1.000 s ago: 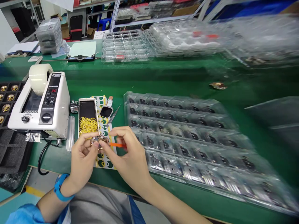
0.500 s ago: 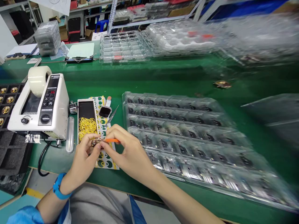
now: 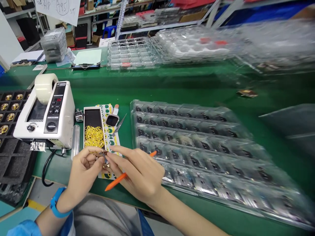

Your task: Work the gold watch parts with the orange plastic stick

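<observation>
**benchwatcher:** So where's the small metal part (image 3: 102,154) sitting right now? I only see a bit of brassy glint.

**tray_nerd:** It's pinched between both hands, right over the near end of the sticker sheet (image 3: 110,137), just this side of the box of yellow rubber bands (image 3: 94,136). The left hand (image 3: 82,172) comes at it from the left with its fingertips closed on it; the right hand (image 3: 139,172) meets it from the right, thumb and forefinger touching the same piece. Too small and covered to say exactly what it is.

**benchwatcher:** And the orange pen (image 3: 123,177)?

**tray_nerd:** Tucked in the right hand, threaded between the fingers. Its long axis runs on a diagonal: one tip pokes out near the clear blister tray (image 3: 197,137), the other points back toward the near edge of the tabletop (image 3: 172,82). So the right hand is closed around the pen and fingertipping the part at once.

**benchwatcher:** Which hand's nearer the part?

**tray_nerd:** Basically even, both are touching it. Left looks like the one carrying it, I'd guess.

**benchwatcher:** What's around the band box?

**tray_nerd:** Tape dispenser (image 3: 46,113) just left of it, tweezers (image 3: 119,124) and a small dark square thing (image 3: 112,120) just right, blister tray further right.
</observation>
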`<state>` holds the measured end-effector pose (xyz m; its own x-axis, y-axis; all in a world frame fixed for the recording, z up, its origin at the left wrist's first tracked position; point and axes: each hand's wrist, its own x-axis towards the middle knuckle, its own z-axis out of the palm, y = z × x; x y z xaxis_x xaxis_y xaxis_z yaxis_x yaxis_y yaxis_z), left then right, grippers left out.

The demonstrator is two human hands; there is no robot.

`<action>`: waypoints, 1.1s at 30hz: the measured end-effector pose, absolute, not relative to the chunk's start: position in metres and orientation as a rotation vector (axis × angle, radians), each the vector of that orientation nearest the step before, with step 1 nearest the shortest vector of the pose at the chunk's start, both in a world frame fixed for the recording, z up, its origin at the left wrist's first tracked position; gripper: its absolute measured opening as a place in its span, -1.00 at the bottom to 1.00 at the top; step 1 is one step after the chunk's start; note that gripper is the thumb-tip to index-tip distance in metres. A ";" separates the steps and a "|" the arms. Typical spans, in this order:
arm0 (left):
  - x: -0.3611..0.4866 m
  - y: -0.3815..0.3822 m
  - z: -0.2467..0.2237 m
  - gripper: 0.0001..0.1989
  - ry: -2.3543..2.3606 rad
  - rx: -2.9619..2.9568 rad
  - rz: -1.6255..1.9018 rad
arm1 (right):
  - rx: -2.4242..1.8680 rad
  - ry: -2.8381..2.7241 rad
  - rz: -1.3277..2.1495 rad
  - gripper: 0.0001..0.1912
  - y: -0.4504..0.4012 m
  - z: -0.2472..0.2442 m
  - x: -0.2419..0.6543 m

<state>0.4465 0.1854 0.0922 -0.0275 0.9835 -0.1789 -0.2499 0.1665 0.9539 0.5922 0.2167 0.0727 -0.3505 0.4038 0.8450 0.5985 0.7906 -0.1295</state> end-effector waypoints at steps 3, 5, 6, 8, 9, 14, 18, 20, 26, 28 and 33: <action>0.449 0.182 0.091 -0.75 1.113 0.889 1.232 | -0.717 -2.009 -0.166 -0.94 0.218 0.071 0.592; 0.451 0.180 0.091 -0.76 1.120 0.915 1.238 | -0.707 -2.016 -0.162 -0.94 0.218 0.070 0.593; 0.451 0.180 0.090 -0.77 1.125 0.937 1.248 | -0.700 -2.018 -0.163 -0.94 0.218 0.070 0.593; 0.452 0.179 0.089 -0.80 1.140 0.991 1.277 | -0.681 -2.030 -0.153 -0.93 0.219 0.070 0.595; 0.452 0.178 0.088 -0.81 1.151 1.016 1.292 | -0.667 -2.039 -0.147 -0.93 0.220 0.070 0.595; 0.451 0.176 0.085 -0.79 1.214 1.132 1.310 | -0.595 -2.104 -0.210 -0.88 0.223 0.070 0.598; 0.450 0.174 0.080 -0.77 1.274 1.237 1.302 | -0.602 -2.114 -0.257 -0.89 0.222 0.070 0.598; 0.449 0.173 0.078 -0.76 1.283 1.257 1.303 | -0.612 -2.108 -0.254 -0.90 0.222 0.070 0.597; 0.451 0.178 0.080 -0.81 1.240 1.098 1.294 | -0.676 -2.044 -0.129 -0.91 0.219 0.069 0.594; 0.450 0.182 0.082 -0.88 1.214 0.965 1.286 | -0.701 -2.016 0.078 -0.91 0.218 0.075 0.597; 0.443 0.189 0.082 -0.69 1.148 0.779 1.235 | -0.783 -2.032 0.664 -0.89 0.224 0.091 0.607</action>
